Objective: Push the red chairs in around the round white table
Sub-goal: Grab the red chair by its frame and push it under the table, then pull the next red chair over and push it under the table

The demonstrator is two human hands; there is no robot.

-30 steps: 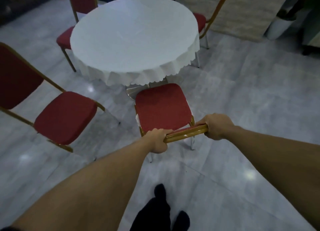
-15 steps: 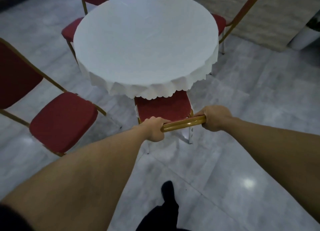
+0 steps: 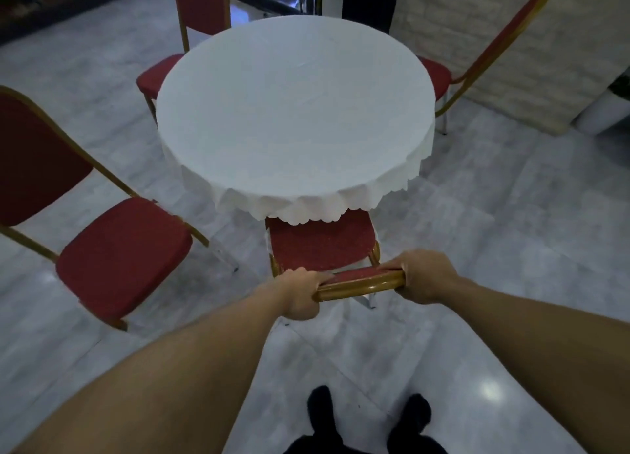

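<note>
A round table [image 3: 293, 112] under a white scalloped cloth fills the middle of the head view. The near red chair [image 3: 322, 245] with a gold frame has the front of its seat tucked under the cloth's edge. My left hand [image 3: 300, 295] and my right hand [image 3: 426, 276] both grip the gold top rail of its backrest. A second red chair [image 3: 119, 255] stands at the left, pulled away from the table. A third red chair [image 3: 156, 78] sits at the far left and a fourth red chair [image 3: 439, 78] at the far right, both seats partly under the table.
The floor is grey polished tile [image 3: 511, 249]. A pale brick wall [image 3: 494, 44] rises at the back right with a white planter [image 3: 600, 112] beside it. A dark window frame [image 3: 266, 0] runs along the back. My dark shoes [image 3: 368, 416] stand just behind the near chair.
The near chair has slid forward under the table; its whole seat showed a second ago, and now the cloth covers its front. I have stepped closer with it, both hands still on the rail.
</note>
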